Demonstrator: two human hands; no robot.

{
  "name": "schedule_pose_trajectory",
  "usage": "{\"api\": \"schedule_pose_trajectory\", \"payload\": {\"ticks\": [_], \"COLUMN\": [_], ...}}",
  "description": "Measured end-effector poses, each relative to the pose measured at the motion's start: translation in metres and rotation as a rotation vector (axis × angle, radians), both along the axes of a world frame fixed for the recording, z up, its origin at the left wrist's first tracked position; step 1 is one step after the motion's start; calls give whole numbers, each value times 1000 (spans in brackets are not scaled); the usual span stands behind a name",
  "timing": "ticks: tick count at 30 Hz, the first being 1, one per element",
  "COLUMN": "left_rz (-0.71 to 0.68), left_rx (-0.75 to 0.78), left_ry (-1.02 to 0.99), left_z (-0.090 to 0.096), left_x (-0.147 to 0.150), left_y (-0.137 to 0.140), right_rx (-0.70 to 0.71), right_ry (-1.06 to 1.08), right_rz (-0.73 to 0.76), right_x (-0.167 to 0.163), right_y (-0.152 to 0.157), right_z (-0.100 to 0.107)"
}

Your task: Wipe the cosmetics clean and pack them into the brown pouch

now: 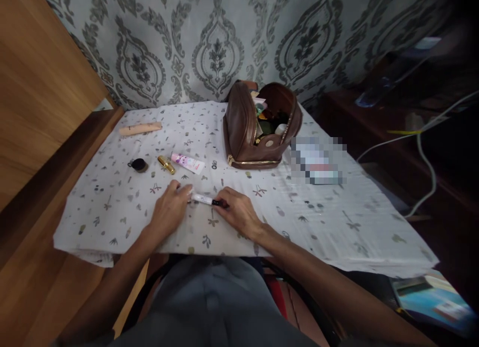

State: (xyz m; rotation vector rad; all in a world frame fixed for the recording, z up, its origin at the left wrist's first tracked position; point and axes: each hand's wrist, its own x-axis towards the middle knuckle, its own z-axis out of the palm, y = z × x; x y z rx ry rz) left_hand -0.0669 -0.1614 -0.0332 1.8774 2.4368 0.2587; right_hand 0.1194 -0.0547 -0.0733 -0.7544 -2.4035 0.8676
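A slim white tube with a dark cap point(203, 199) lies level between my hands, low over the cloth-covered table point(239, 240). My left hand point(173, 203) pinches its pale left end. Around the dark cap at the other end, the fingers of my right hand point(235, 210) are closed. Just beyond my left hand are a pink and white squeeze tube point(188, 163), a gold lipstick-like tube point(166, 164) and a small black-lidded jar point(139, 165). Farther back on the left lies a long peach-coloured tube point(140, 129).
A brown cosmetic bag point(243, 132) stands unzipped at the back, with several items inside. Right of it, a blurred-out flat object point(318, 162) rests on the cloth. A wooden panel point(56, 53) borders the left side; a white cable point(426, 172) hangs at the right.
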Motion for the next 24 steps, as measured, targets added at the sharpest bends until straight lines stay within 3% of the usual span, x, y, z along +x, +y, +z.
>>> {"api": "schedule_pose_trajectory", "payload": {"ticks": [4,8,12,14,21,24], "left_rz": [56,-7,-164,-177,38,58], "left_rx": [92,250,169,102,104,190], "left_ry": [-63,-137,-172,-161,-101,-134], "left_z": [-1,-4,-3,-2,-5,-7], "left_x": [-22,-3,31,37,-12,-26], "left_y": [-5,-5,-2,-2,-17,-23], "right_rx": [0,4,68,96,41,18], "right_ry": [27,62,97,100,48,47], "right_rz": [0,20,70,92,95,92], "right_x": [0,0,0,1,1,1], "right_y": [0,-1,-2,-3,-3,-3], "right_z": [0,0,-1,-2,0,1]}}
